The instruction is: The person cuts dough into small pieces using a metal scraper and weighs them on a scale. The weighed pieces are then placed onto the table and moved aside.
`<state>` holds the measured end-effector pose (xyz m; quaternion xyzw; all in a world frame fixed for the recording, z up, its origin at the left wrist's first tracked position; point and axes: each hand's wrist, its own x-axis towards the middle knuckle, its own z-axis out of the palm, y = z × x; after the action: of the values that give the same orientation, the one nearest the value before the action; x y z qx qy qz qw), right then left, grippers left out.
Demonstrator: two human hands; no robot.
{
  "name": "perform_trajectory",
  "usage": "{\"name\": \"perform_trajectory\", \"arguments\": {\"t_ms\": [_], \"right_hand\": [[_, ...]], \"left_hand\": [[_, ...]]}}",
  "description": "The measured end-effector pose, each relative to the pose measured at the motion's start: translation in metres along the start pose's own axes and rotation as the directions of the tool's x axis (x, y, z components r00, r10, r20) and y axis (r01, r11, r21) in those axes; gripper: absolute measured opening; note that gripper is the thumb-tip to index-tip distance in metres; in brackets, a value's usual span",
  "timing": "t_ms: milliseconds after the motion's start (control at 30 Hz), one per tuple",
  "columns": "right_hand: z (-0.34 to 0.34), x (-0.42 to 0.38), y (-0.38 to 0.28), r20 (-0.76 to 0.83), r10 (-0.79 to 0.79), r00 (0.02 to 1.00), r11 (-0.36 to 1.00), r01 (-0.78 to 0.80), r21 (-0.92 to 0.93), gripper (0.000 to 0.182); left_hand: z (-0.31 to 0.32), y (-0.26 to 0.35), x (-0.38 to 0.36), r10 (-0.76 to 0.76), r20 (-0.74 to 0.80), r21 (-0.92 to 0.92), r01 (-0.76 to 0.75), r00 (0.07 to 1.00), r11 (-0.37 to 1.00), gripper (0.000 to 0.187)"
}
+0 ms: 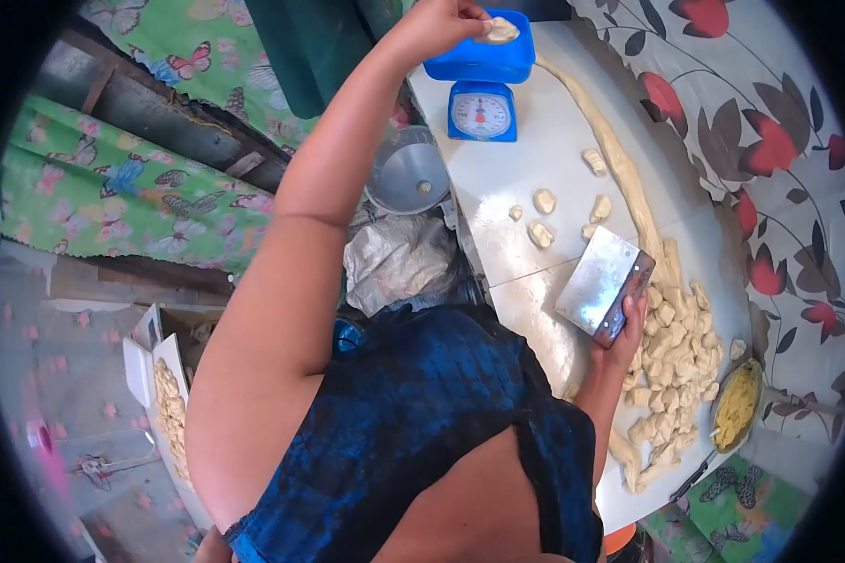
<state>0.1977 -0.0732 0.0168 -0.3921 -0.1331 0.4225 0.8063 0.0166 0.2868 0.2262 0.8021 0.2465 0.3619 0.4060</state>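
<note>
At the top of the head view, my left hand point(444, 21) reaches to the blue tray point(483, 66) of a kitchen scale point(482, 114), its thumb and fingers pinched on a pale dough piece point(500, 32) over the tray. My right hand point(623, 336) grips a dough scraper point(603, 281) by its dark handle, with the broad metal blade tilted up over the table. Beside it, a large heap of cut dough pieces point(671, 347) lies on the white table point(507, 174). From the heap, a long dough rope point(615, 155) runs back towards the scale.
Several loose dough lumps point(545, 200) lie between scale and scraper. A bowl of yellow stuff point(737, 405) stands at the table's right edge. Left of the table are a metal pot point(408, 169) and a crumpled plastic bag point(399, 263). More dough pieces point(170, 408) lie at far left.
</note>
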Motion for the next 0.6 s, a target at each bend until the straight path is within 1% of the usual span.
{"name": "perform_trajectory", "arguments": {"t_ms": [33, 67, 100, 133, 167, 333, 400, 600], "right_hand": [[0.000, 0.000, 0.000, 0.006, 0.000, 1.000, 1.000, 0.000, 0.002, 0.055], [-0.002, 0.000, 0.000, 0.000, 0.009, 1.000, 1.000, -0.009, 0.002, 0.055], [-0.003, 0.000, -0.001, -0.007, 0.018, 1.000, 1.000, -0.018, 0.002, 0.055], [-0.003, 0.000, -0.001, -0.007, 0.018, 1.000, 1.000, -0.018, 0.001, 0.055], [-0.004, 0.000, -0.001, -0.011, 0.021, 1.000, 1.000, -0.021, 0.008, 0.056], [0.001, -0.002, -0.005, -0.035, 0.014, 0.999, 1.000, -0.014, -0.004, 0.057], [0.001, -0.001, -0.004, -0.007, -0.001, 1.000, 1.000, 0.001, -0.011, 0.057], [-0.004, 0.001, -0.001, -0.029, 0.008, 1.000, 0.999, -0.009, -0.036, 0.055]], "left_hand": [[-0.008, -0.020, 0.012, 0.002, -0.004, 0.004, -0.002, 1.000, 1.000, 0.029], [-0.016, -0.044, 0.025, -0.031, 0.058, 0.121, 0.023, 0.998, 0.992, 0.027], [-0.018, -0.049, 0.029, -0.071, 0.117, 0.237, 0.042, 0.991, 0.971, 0.026], [-0.019, -0.053, 0.032, -0.018, 0.116, 0.378, -0.028, 0.993, 0.926, 0.021], [-0.019, -0.057, 0.034, -0.017, 0.116, 0.376, -0.028, 0.993, 0.926, 0.021], [-0.016, -0.075, 0.044, 0.024, 0.143, 0.495, -0.093, 0.989, 0.864, 0.020], [-0.015, -0.078, 0.047, 0.050, 0.145, 0.554, -0.123, 0.988, 0.823, 0.021], [-0.012, -0.082, 0.051, 0.128, 0.165, 0.714, -0.208, 0.978, 0.669, 0.023]]}}
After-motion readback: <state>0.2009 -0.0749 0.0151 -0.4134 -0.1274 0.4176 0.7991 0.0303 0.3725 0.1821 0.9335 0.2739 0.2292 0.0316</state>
